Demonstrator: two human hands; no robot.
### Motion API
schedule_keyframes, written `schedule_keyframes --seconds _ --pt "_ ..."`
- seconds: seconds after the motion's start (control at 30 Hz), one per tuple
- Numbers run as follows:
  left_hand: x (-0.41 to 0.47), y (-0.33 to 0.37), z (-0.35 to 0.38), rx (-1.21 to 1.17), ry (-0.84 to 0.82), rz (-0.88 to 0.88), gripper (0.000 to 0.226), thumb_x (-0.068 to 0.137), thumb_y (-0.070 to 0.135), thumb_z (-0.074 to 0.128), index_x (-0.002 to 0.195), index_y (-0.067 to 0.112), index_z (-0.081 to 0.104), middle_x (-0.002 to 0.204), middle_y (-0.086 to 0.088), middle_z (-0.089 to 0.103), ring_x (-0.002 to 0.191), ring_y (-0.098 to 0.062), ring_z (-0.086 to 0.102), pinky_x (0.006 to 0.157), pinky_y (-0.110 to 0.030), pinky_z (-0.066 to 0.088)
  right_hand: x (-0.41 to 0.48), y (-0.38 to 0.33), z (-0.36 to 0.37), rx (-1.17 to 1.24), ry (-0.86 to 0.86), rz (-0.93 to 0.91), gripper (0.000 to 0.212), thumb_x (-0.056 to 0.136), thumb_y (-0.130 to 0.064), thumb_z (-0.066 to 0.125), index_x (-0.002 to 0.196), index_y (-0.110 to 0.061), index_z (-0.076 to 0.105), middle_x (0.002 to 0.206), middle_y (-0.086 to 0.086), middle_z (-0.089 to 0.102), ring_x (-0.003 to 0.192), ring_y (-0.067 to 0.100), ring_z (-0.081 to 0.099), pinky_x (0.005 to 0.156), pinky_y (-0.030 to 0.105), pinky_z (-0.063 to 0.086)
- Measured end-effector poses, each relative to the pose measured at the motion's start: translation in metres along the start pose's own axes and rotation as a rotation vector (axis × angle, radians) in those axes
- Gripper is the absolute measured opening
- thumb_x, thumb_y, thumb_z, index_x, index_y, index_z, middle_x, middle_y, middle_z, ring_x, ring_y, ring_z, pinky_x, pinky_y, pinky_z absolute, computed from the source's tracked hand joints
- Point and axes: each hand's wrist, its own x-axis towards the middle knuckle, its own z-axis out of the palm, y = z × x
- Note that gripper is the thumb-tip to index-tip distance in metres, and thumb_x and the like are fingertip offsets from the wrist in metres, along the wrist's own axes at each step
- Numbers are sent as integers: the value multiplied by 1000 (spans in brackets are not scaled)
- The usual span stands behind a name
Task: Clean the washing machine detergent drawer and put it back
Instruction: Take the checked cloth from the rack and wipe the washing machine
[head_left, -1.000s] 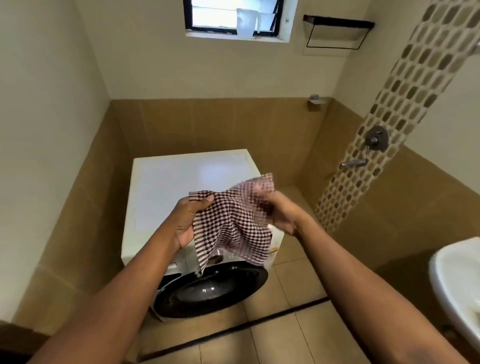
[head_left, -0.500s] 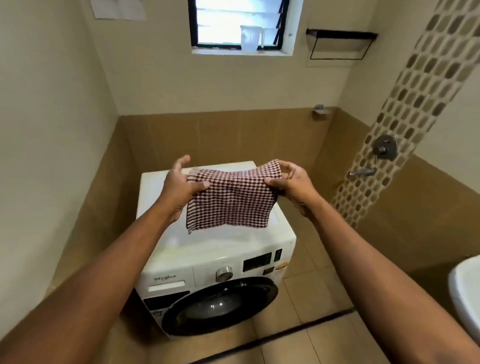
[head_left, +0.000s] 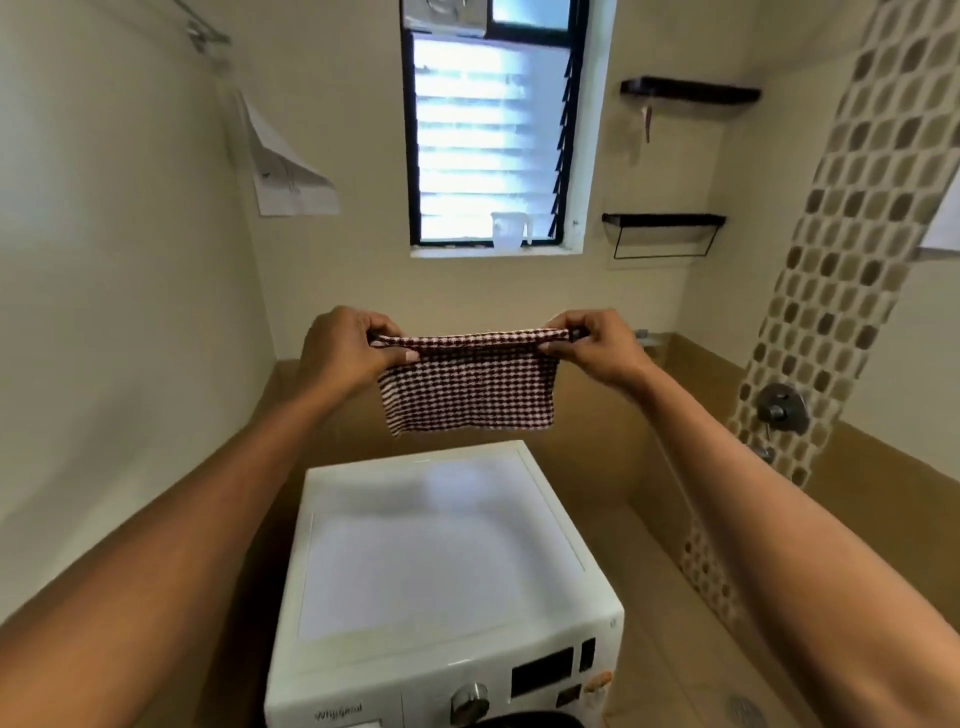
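Observation:
A brown-and-white checked cloth (head_left: 467, 387) hangs folded in the air above the white front-loading washing machine (head_left: 431, 561). My left hand (head_left: 348, 351) pinches its upper left corner and my right hand (head_left: 592, 345) pinches the upper right corner, stretching the top edge flat. The machine's control panel with a knob (head_left: 469, 701) shows at the bottom edge. The detergent drawer front sits at the lower left of the panel, mostly cut off by the frame.
A louvred window (head_left: 491, 140) with a clear jug (head_left: 509, 231) on its sill is on the far wall. Two dark wall shelves (head_left: 662, 221) hang to its right. A shower valve (head_left: 782, 408) is on the right wall. Paper sheets (head_left: 288, 171) hang at left.
Both hands have lifted the cloth higher, off the machine's top, and pulled it taut by its upper corners. The view has tilted upward, showing more of the window.

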Motion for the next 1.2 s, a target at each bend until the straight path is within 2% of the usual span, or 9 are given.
schedule_keyframes --seconds 0.07,0.17,0.23,0.37,0.5,0.8,1.0,1.1,1.2 --pt "5 4 -12 -43 -24 23 21 77 25 91 92 19 77 91 9 69 84 -6 62 71 -24 49 9 -9 -10 104 30 -6 10 90 -16 78 98 -23 78 111 1 72 104 16 68 100 43 56" --pt "15 1 -33 -533 -143 -53 22 77 21 86 94 10 75 95 -4 75 90 -18 71 80 -30 58 20 -27 -19 507 -58 4 16 94 -12 72 109 -13 76 119 8 74 111 22 70 101 39 55" --pt "20 -4 -37 -753 -178 -157 30 80 19 82 102 1 73 95 -11 76 88 -22 73 75 -31 61 25 -36 -15 596 -128 34 21 97 -15 68 115 -6 73 115 11 74 106 25 70 91 37 56" --pt "27 -15 -29 -671 -2 -342 19 81 16 86 90 4 74 85 -9 78 83 -24 74 71 -31 60 32 -43 15 477 -32 214 23 97 -23 71 109 -4 76 104 12 79 102 35 75 80 39 63" --pt "33 -8 -32 -607 158 -376 24 78 16 90 78 2 70 79 -9 76 77 -25 74 62 -32 59 37 -58 40 379 106 138 15 96 -21 72 93 -7 77 90 9 79 88 27 77 79 43 65" --pt "30 62 -37 -506 153 -186 22 84 14 85 82 -4 73 80 -16 76 67 -23 77 56 -34 63 42 -133 70 252 185 -121 18 94 -26 75 85 -13 80 76 1 78 71 17 77 66 45 65" --pt "21 96 -64 -660 86 -164 32 98 27 68 91 -4 74 76 -15 73 63 -26 74 61 -36 64 26 -163 66 183 154 -276 33 94 -54 69 94 -23 80 82 -5 78 80 10 74 66 32 59" --pt "19 99 -84 -711 22 -37 21 101 17 64 97 0 75 80 -12 76 70 -23 76 64 -32 63 28 -168 52 127 103 -328 29 90 -37 78 114 -21 76 100 -7 77 95 7 72 78 26 59" --pt "13 79 -93 -460 125 201 16 98 18 71 113 14 76 103 -3 79 95 -18 76 79 -30 63 29 -168 42 311 70 -258 21 94 -13 72 115 -12 75 103 0 78 98 16 74 82 31 59"
